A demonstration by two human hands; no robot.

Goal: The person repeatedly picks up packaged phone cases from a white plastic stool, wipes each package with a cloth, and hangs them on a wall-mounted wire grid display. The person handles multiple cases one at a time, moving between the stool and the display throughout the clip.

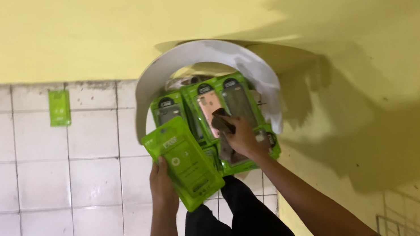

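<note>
the left hand point(162, 185) grips a green packet point(184, 162), fingers curled on its lower edge, just beside the white bin point(247, 65) of green packets point(219, 105); the right hand point(241, 138) pinches a grey cloth point(223, 133) over them

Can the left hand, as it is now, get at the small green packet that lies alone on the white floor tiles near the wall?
Probably not: the left hand already holds a green plastic packet, and the small green packet on the tiles lies well off to its left, apart from everything else.
</note>
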